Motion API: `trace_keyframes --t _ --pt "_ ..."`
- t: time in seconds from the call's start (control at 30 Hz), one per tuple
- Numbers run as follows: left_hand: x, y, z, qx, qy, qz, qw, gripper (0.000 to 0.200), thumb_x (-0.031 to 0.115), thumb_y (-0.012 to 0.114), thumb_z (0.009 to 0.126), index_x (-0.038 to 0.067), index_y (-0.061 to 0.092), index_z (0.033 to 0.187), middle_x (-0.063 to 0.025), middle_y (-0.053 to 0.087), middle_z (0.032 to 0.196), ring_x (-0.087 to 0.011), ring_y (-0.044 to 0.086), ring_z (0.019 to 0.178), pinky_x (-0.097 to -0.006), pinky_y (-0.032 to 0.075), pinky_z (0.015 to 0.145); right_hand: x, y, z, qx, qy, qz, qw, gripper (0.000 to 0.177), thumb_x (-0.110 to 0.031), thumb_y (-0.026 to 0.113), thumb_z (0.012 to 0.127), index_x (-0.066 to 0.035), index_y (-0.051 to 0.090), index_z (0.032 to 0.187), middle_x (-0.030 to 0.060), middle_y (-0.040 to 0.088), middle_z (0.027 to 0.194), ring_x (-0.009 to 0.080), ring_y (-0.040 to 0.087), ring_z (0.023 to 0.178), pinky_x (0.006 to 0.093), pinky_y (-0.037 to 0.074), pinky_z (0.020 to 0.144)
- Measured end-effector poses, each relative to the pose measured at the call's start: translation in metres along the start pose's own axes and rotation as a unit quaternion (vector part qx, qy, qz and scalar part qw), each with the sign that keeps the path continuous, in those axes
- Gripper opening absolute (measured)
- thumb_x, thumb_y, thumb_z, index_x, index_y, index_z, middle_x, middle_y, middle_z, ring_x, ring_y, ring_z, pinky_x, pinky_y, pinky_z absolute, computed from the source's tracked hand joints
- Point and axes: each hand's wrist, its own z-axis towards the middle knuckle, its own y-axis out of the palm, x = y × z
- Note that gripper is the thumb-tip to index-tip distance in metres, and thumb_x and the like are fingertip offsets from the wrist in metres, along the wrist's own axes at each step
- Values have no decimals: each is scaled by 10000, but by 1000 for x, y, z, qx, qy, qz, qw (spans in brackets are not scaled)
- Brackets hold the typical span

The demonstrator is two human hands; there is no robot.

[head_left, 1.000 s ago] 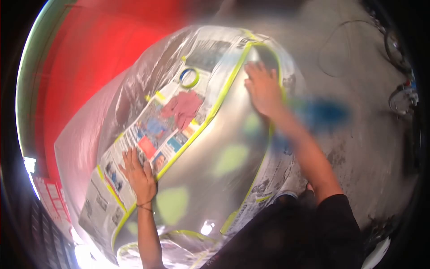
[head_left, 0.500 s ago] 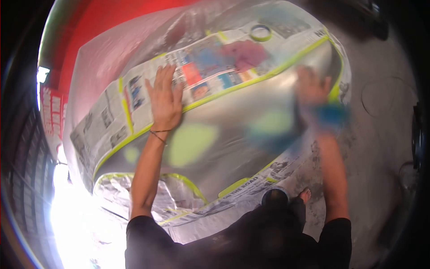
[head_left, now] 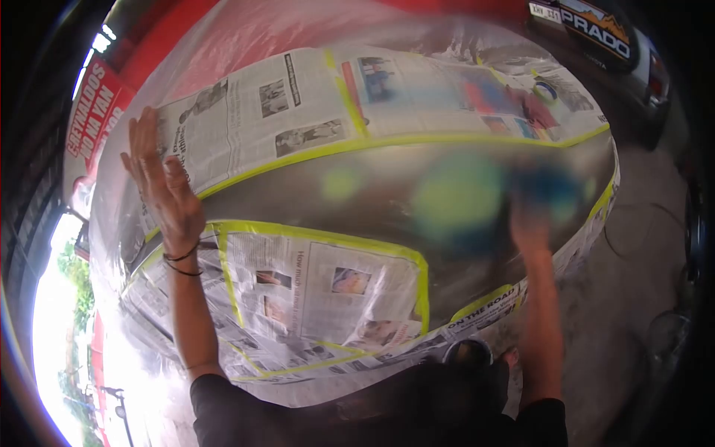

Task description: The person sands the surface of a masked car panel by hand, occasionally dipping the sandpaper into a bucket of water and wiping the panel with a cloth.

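Observation:
My left hand [head_left: 167, 194] is open, its fingers stretched upward at the left end of the newspaper masking [head_left: 249, 123]. My right hand [head_left: 530, 223] is smeared by motion over the bare grey panel [head_left: 372, 175]. A blue, cloth-like thing [head_left: 547, 186] blurs together with its fingers, too smeared to name more exactly. Pale green patches [head_left: 458, 197] show on the panel left of this hand. Yellow-green tape [head_left: 290, 164] runs along the panel's edges. Below, more newspaper [head_left: 320, 283] covers a taped-off section.
Clear plastic sheeting [head_left: 179, 67] wraps the vehicle around the newspaper. A tape roll [head_left: 545, 91] lies on the masking at upper right. Behind it stands another vehicle with a PRADO spare-wheel cover [head_left: 596, 30]. A red sign [head_left: 93, 112] is at left. Concrete floor [head_left: 596, 298] spreads at right.
The view has swung left, showing more of the lower newspaper section. My left hand has moved left along the masking. My right hand and the blue thing are now lower on the panel.

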Motion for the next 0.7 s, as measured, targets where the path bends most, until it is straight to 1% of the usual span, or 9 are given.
trace_keyframes --t 0.07,0.1,0.17,0.23,0.27,0.4,0.53,0.63,0.7 --pt "-47 -10 -21 -29 -3 33 999 630 488 280 1188 115 455 1665 -137 469 1708 -390 305 1652 -661 86 1330 11 1 -7 26 107 -16 994 542 -302 517 1127 -15 519 1587 254 578 1571 395 609 1398 665 339 1240" --pt "-67 -9 -29 -24 -2 13 1000 630 488 280 1188 115 455 1665 -137 469 1708 -390 305 1652 -661 86 1330 9 4 -7 -84 162 -8 983 558 -315 502 1129 2 507 1589 262 569 1578 391 660 1317 654 410 1168" --pt "-89 1 -37 -74 -16 31 997 611 457 276 1192 119 446 1673 -138 447 1722 -388 284 1659 -658 81 1331 -43 30 -4 -162 37 -82 983 575 -331 463 1130 45 516 1561 287 550 1588 417 756 1066 642 527 980" --pt "-83 18 -38 -82 -6 -3 997 600 436 285 1194 126 426 1687 -146 416 1738 -390 247 1670 -672 74 1326 -190 22 -12 60 -153 -46 985 575 -317 508 1080 35 556 1532 277 506 1635 401 576 1442 647 381 1232" --pt "-78 26 -39 -113 1 0 994 605 446 293 1194 129 413 1694 -153 407 1741 -393 234 1674 -681 73 1322 -248 -6 -3 -141 -193 -98 966 599 -315 490 1134 -12 437 1647 241 412 1721 422 357 1616 695 188 1305" --pt "-59 53 -47 -197 10 -12 980 640 495 321 1190 138 352 1720 -151 336 1777 -398 190 1684 -703 68 1313 -245 -2 -8 -44 -172 71 982 577 -380 480 1130 -40 535 1594 180 490 1690 346 396 1612 674 205 1312" --pt "-59 60 -57 -236 -9 -10 972 646 496 334 1189 145 320 1731 -148 296 1797 -397 175 1688 -694 58 1318 -89 11 13 27 111 64 991 557 -331 507 1122 -91 520 1624 170 430 1735 334 368 1631 702 197 1303" --pt "-61 64 -55 -264 -35 -11 964 629 476 346 1190 153 324 1730 -152 301 1795 -398 174 1689 -692 59 1317 -129 29 -4 -35 4 -110 993 587 -330 515 1113 -118 477 1658 161 355 1779 325 334 1650 730 186 1294" --pt "-68 67 -60 -271 -29 -21 962 624 469 346 1189 157 325 1729 -152 309 1792 -396 177 1688 -692 61 1316 -206 19 -45 7 -62 33 998 615 -318 508 1111 -111 428 1684 147 336 1791 318 316 1660 740 192 1290"
